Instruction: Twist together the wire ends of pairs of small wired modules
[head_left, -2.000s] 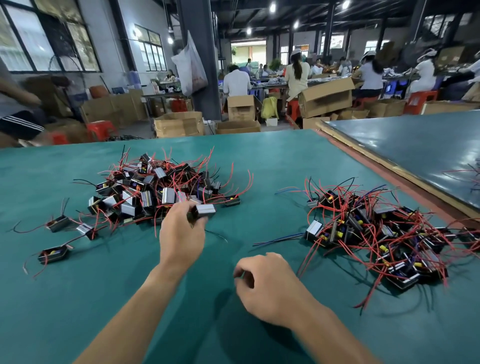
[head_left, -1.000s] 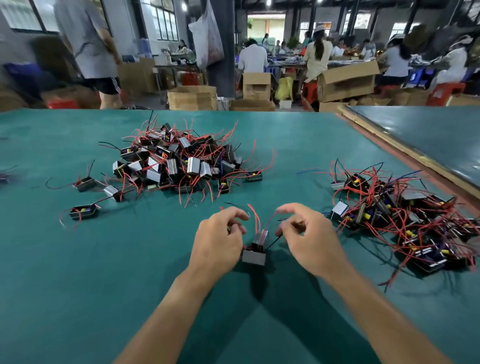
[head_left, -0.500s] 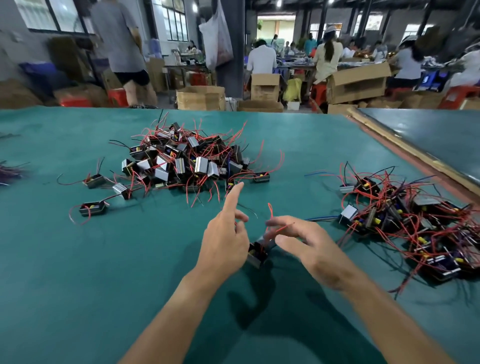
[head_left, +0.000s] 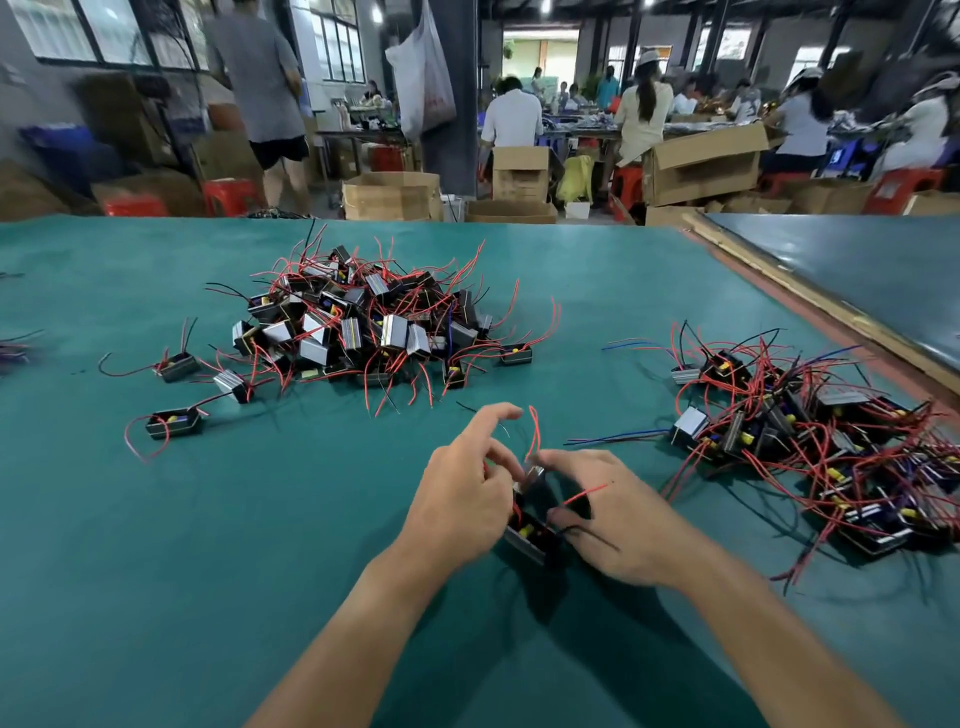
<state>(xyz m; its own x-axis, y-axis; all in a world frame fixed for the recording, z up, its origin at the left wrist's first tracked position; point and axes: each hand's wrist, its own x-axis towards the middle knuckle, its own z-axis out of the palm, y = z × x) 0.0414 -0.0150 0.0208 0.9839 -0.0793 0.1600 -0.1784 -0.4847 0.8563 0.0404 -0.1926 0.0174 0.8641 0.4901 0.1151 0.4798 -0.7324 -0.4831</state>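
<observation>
Left hand (head_left: 457, 512), forefinger raised and the rest curled, and right hand (head_left: 626, 525), thumb and forefinger pinching, grip two modules (head_left: 527, 538) over green table (head_left: 234, 545).

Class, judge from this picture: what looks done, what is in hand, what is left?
Done, probably: the tangled right pile. In hand: the left hand and right hand hold a pair of modules, wires not visibly twisted. Left: the left pile and strays beside it.

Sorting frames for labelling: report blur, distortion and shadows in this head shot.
Head view: motion blur smears the left hand's fingers and the passer-by; wide-angle stretch widens both forearms; dark shadows pool on the table under the right hand and held modules; the big pile reads sharp.
</observation>
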